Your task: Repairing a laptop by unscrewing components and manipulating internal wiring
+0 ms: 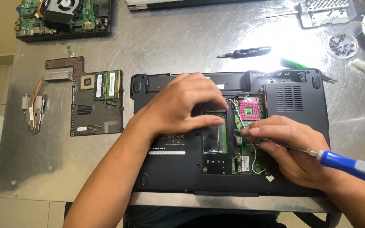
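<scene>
Steel bench (182, 46), near edge: opened laptop base (170, 164), rigid, fragile inside; left hand (182, 105) steadies it unclenched; right hand (294, 147) grasps blue-handled screwdriver (347, 164).

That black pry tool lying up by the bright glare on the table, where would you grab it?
Probably by the thick, rounded right end of the pry tool, coming from above. It lies flat on the table with bare metal around it, and its thin left tip offers little to pinch.
</scene>
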